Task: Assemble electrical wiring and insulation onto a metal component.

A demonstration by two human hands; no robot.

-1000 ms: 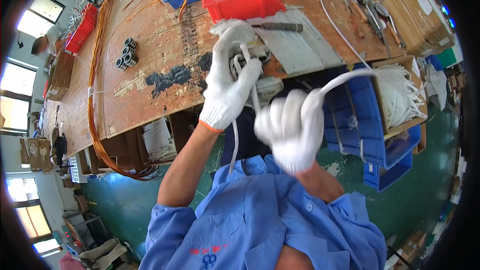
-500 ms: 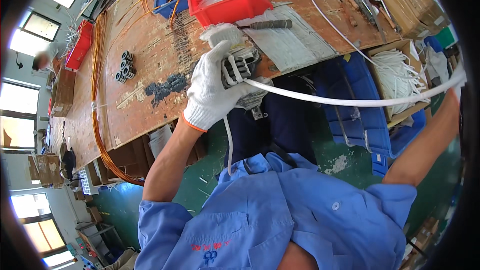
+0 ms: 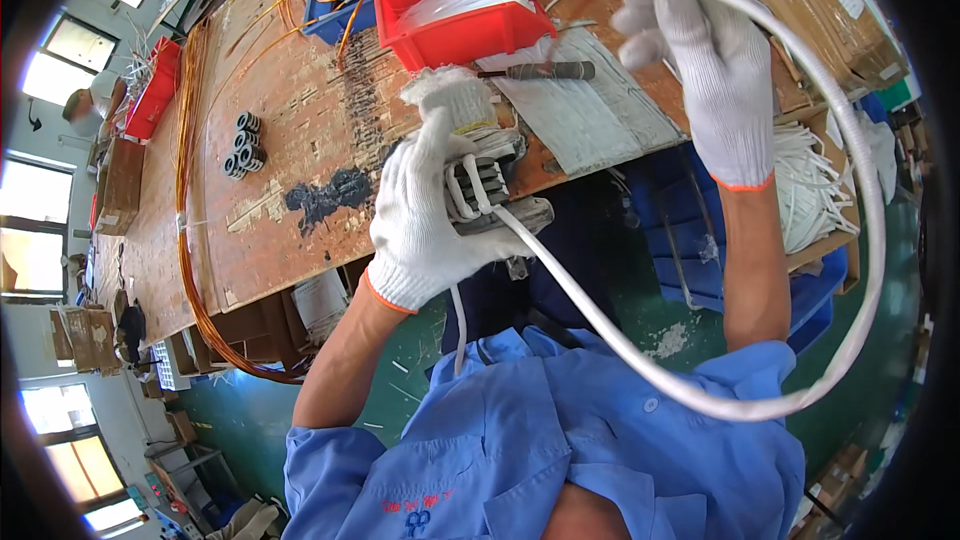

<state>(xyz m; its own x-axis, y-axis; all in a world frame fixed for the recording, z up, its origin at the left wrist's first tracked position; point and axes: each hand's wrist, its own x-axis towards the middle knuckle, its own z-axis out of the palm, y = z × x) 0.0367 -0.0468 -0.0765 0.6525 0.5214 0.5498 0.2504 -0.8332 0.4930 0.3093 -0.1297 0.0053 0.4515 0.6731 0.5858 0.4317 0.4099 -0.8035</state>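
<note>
My left hand (image 3: 410, 225), in a white knitted glove, is closed around a dark grey slotted block (image 3: 480, 185) at the table's near edge. A white cord (image 3: 590, 315) is wrapped over the block's slots. From there the cord sweeps down in front of my blue shirt, curves round at the right and comes up to my right hand (image 3: 725, 80). That gloved hand is raised over the right of the table, with the cord's end part held at its fingers; the fingertips are slightly blurred. A thinner white tail (image 3: 459, 325) hangs below my left hand.
Beyond the block lie a dark-handled tool (image 3: 550, 71) and a red bin (image 3: 460, 35) of white strips. Small black rings (image 3: 246, 145) and an orange wire bundle (image 3: 185, 190) are at left. A box of white cords (image 3: 805, 190) stands at right beside blue bins (image 3: 690, 230).
My right hand has come from the far right edge up and inward over the table, bringing the cord into a wide loop. My left hand stays at the block, slightly lower in view.
</note>
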